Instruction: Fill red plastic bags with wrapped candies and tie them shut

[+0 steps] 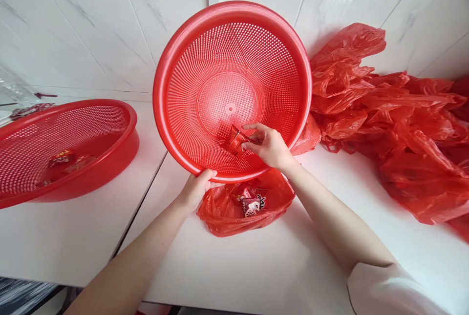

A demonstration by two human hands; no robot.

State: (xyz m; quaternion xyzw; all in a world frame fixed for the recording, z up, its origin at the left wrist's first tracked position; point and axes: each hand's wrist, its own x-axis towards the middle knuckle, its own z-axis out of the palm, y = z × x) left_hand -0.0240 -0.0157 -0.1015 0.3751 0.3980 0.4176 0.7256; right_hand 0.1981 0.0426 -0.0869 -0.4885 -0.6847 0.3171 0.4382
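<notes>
A large red plastic colander [230, 56] is tilted so that its inside faces me. My left hand [196, 189] grips the near rim, thumb over the edge. Inside the colander, my right hand [269, 146] pinches a small red wrapped packet [235, 140] between thumb and fingers. Below the near rim, an opened red plastic bag [223, 217] sits on the white table. Several small packets lie in this bag, among them a purple and white packet [251, 206]. The colander hides the back of the bag.
A second red colander [106, 158] stands at the left, with a few small packets [61, 157] inside. Crumpled red plastic bags [395, 115] are heaped at the right along the tiled wall [84, 22]. A dark seam runs across the white table [176, 276].
</notes>
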